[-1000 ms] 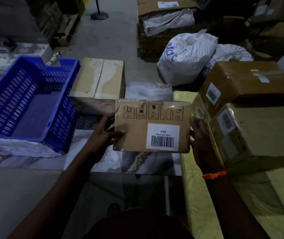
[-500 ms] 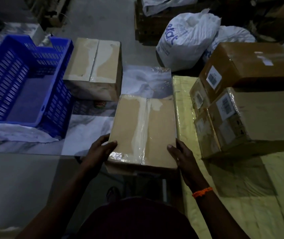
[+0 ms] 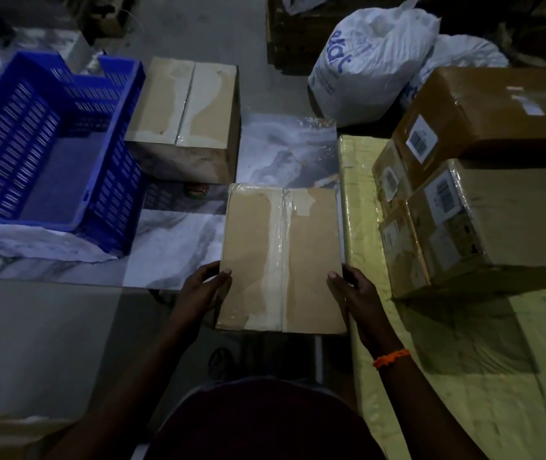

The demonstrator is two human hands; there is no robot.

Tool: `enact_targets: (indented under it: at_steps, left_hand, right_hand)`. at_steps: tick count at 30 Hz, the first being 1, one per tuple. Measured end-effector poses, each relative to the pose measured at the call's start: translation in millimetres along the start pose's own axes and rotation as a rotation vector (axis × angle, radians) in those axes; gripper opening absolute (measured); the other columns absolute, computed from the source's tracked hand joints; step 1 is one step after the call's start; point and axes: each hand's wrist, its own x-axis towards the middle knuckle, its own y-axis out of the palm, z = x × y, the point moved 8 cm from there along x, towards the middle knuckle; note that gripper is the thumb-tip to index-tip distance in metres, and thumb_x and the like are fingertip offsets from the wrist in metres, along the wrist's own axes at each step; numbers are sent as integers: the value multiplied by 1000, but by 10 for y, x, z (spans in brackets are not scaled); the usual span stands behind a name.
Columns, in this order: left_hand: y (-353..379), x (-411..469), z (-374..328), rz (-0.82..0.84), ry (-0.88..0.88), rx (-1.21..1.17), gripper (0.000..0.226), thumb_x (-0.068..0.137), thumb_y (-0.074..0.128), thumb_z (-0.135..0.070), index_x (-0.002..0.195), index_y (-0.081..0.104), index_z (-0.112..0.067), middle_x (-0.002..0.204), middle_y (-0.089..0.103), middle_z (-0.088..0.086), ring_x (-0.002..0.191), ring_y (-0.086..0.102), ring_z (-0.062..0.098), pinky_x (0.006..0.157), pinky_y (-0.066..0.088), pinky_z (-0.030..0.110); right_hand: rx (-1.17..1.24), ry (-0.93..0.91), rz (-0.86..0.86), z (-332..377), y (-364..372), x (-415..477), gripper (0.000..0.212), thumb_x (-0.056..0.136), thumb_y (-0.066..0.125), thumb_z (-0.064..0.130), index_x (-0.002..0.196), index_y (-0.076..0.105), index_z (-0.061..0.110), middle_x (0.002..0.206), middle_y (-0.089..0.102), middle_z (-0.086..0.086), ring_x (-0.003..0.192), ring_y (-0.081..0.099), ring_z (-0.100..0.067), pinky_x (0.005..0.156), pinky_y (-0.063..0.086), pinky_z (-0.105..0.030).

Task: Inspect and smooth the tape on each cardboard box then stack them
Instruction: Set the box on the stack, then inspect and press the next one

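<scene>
Below the head camera, at the near edge of the marble-patterned table (image 3: 172,247), I see the cardboard box (image 3: 311,260) lying flat with its taped face up. Its near end juts past the table edge. The left hand (image 3: 203,290) has its grip on the box's left side near the closest corner, thumb on top and the other fingers hidden along the side. The right hand (image 3: 356,293), an orange band (image 3: 391,358) on its wrist, holds the right side the same way. A strip of clear tape (image 3: 278,247) runs down the middle seam, wrinkled and glossy. I cannot tell whether the box's far end rests on the table. Beyond it sits a second taped box (image 3: 185,104), right beside a blue crate (image 3: 49,144). To the right, labelled boxes (image 3: 497,210) are stacked on a yellow wrapped surface (image 3: 464,393), with a white sack (image 3: 371,61) behind them.
</scene>
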Motion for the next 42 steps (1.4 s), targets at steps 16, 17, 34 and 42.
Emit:
enact_targets:
  at_steps: [16,17,34,42]
  left_hand:
    - [221,466,-676,40,158,116,41,102,61,-25,143,55,-19,127,61,0,108,59,16,88,53,37]
    - [258,478,-699,60,163,145,39,103,60,-26,142,56,-21,126,61,-1,108,59,16,83,52,35]
    - [363,-52,-1374,128,312,-153,44,92,64,-52,129,59,-29,134,64,-5,127,58,15,101,48,46]
    - [306,-219,-1433,114,359,-167,31,108,36,-51,125,59,-38,128,66,-13,122,60,10,97,52,39]
  right_hand:
    - [-41,-82,-10,427,109,703,40,97,72,21,135,63,11,121,72,-7,107,71,-18,85,61,-28]
    - [-56,-79,2,433,125,746,44,96,73,24,137,62,13,124,72,-8,110,71,-20,90,61,-34]
    - [30,-306,-94,1175,-68,320,54,95,70,39,144,53,24,130,67,10,114,66,-2,94,55,-30]
    - [195,-357,-107,1282,-172,-39,66,73,65,85,117,58,37,110,72,25,109,67,4,85,55,-16]
